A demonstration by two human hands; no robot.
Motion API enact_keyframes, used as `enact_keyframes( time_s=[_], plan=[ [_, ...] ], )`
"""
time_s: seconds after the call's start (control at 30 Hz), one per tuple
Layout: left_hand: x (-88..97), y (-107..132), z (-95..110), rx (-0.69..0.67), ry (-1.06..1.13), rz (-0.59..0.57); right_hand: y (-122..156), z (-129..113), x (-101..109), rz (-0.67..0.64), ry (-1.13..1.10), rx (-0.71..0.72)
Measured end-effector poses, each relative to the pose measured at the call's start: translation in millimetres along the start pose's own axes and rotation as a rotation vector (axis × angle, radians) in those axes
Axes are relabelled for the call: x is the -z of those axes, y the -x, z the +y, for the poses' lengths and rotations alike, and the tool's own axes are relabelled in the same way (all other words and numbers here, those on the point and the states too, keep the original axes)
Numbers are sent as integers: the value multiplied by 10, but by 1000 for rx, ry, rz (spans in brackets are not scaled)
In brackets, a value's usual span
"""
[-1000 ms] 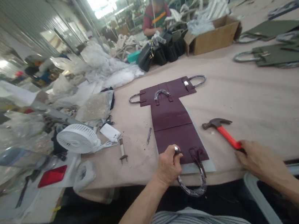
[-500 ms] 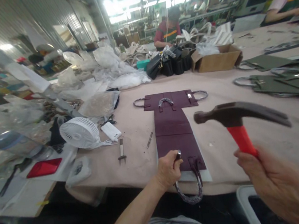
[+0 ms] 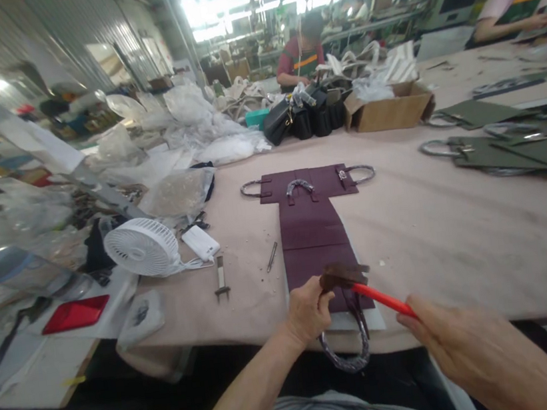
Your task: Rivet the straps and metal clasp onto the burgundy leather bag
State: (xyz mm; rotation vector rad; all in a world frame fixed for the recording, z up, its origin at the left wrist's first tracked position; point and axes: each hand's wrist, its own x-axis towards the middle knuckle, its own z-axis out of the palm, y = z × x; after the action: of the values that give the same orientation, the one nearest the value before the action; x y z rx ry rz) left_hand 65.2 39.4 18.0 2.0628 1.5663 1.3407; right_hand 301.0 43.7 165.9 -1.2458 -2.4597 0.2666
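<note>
A claw hammer (image 3: 384, 299) with a red handle is gripped in my right hand (image 3: 448, 330). Its dark head lies right at the top of my left fist, over the near part of the burgundy leather bag panel (image 3: 313, 227). My left hand (image 3: 308, 309) is closed around an upright metal punch, whose top the hammer head now covers; its lower end is hidden too. The panel lies flat on the table on a white sheet (image 3: 376, 318). A plastic-wrapped handle (image 3: 348, 360) hangs over the table's front edge, and other wrapped handles sit at the far end.
Left of the panel lie a slim metal rod (image 3: 272, 257), a pronged tool (image 3: 221, 279), a white fan (image 3: 142, 248) and a white power bank (image 3: 200, 243). Green bag panels (image 3: 522, 145) are at right. Black bags (image 3: 302, 117) and a cardboard box (image 3: 389, 109) stand behind.
My right hand has swung the hammer down and left, from raised at the right to the top of the punch. My left hand stays in place on the panel.
</note>
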Motion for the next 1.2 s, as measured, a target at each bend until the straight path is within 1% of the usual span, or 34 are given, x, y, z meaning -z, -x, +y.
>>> enact_keyframes(
  time_s=[0.07, 0.13, 0.17, 0.2, 0.23, 0.27, 0.33, 0.37, 0.4, 0.43, 0.47, 0.53, 0.57, 0.6, 0.63, 0.7, 0.73, 0.8, 0.87, 0.93, 0.97, 1.0, 1.07, 1.1, 1.13, 1.2],
  plan=[
    [0, 7, 2, 10, 16, -3, -22, 98, -52, -63, -142, -107],
    [7, 8, 5, 17, 34, -3, -40, 299, -133, -103, -260, -295],
    [12, 7, 6, 19, 40, -4, -44, 433, -200, -127, -282, -385],
    [17, 5, 5, 20, 47, -13, -43, 578, -285, -154, -278, -464],
    [22, 3, 2, 19, 52, -18, -37, 726, -385, -211, -267, -531],
    [27, 2, -1, 18, 60, -21, -27, 864, -494, -247, -224, -571],
    [42, 2, -5, 22, 82, -28, 0, 1074, -702, -270, -123, -608],
    [53, 2, -3, 30, 96, -34, 12, 1130, -788, -256, -79, -616],
    [68, 2, 2, 43, 109, -42, 20, 1147, -857, -224, -41, -603],
    [86, 0, 10, 60, 121, -51, 22, 1126, -909, -167, -10, -560],
    [107, -4, 21, 75, 130, -56, 17, 1070, -946, -85, 13, -478],
    [152, -20, 47, 88, 138, -61, -16, 882, -998, 100, 2, -228],
    [173, -31, 58, 86, 137, -62, -40, 765, -1024, 163, -30, -92],
    [191, -42, 68, 82, 132, -67, -63, 646, -1056, 190, -72, 26],
    [205, -53, 74, 78, 124, -74, -84, 533, -1097, 175, -117, 115],
    [223, -68, 79, 71, 110, -96, -110, 352, -1205, 118, -173, 210],
    [226, -69, 79, 69, 107, -105, -112, 293, -1264, 108, -189, 222],
    [225, -58, 78, 83, 113, -101, -102, 238, -1369, 132, -216, 205],
    [220, -32, 79, 141, 131, -57, -84, 246, -1435, 158, -242, 190],
    [220, -4, 81, 204, 146, 10, -69, 279, -1460, 159, -264, 195],
    [222, 8, 81, 213, 147, 35, -64, 295, -1463, 158, -274, 199],
    [226, 15, 79, 193, 149, 41, -61, 308, -1465, 154, -281, 203],
    [238, 20, 71, 119, 146, 5, -53, 323, -1470, 147, -290, 212],
    [244, 18, 66, 107, 143, -13, -48, 325, -1475, 145, -293, 216],
    [249, 15, 60, 126, 142, -20, -44, 326, -1480, 141, -295, 217],
    [256, 9, 51, 249, 175, 18, -36, 321, -1490, 131, -303, 215]
  ],
)
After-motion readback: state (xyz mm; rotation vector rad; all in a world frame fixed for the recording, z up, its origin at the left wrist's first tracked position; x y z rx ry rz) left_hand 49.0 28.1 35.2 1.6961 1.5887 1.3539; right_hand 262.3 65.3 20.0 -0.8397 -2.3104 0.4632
